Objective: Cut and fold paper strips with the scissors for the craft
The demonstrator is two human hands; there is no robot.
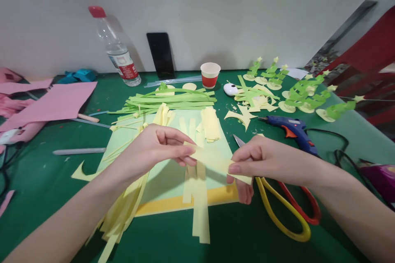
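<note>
A pale yellow paper strip is stretched between my two hands, above a light green sheet. My left hand pinches its left end between thumb and fingers. At the other end, my right hand pinches the strip near its tip. More yellow strips lie on the sheet below, running toward me. A stack of short yellow pieces sits just beyond my hands. Scissors with yellow and red handles lie partly under my right hand and wrist.
A blue glue gun with a black cord lies at the right, near curled green paper pieces with stars. Green strips, a paper cup, a phone and a bottle line the back. Pink sheets lie left.
</note>
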